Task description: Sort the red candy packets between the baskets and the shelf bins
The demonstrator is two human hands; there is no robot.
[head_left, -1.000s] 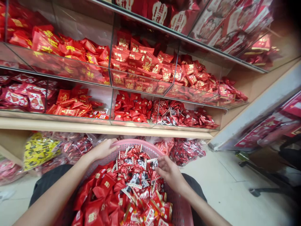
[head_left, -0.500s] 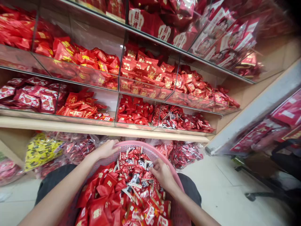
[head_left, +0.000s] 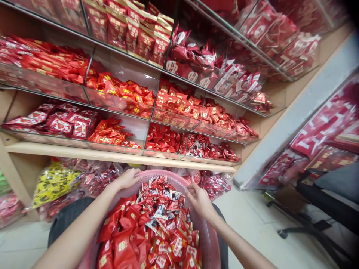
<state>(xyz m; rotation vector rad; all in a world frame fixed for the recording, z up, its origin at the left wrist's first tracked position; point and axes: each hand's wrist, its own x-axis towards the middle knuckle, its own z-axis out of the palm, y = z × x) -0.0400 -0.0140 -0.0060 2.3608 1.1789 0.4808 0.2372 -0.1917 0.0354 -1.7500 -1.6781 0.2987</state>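
A round pink basket [head_left: 212,239] stands between the person's knees, heaped with small wrapped packets. Plain red packets with gold marks [head_left: 123,244] lie on its left side, and red, black and white ones [head_left: 160,210] at its far middle. My left hand [head_left: 128,178] is closed over the far left rim. On the far right rim, my right hand [head_left: 198,198] has its fingers bent round the edge, beside the packets.
Ahead rise shelves [head_left: 120,152] with clear-fronted bins of red packets. Beneath them lie filled plastic bags, one with yellow packets [head_left: 54,183]. A wheeled chair [head_left: 314,228] stands on the tiled floor at the right, near a pale wall edge [head_left: 291,116].
My right hand has moved off the packets, up and right onto the basket's rim. My left hand stays at the rim. The view has shifted, showing more of the upper shelves.
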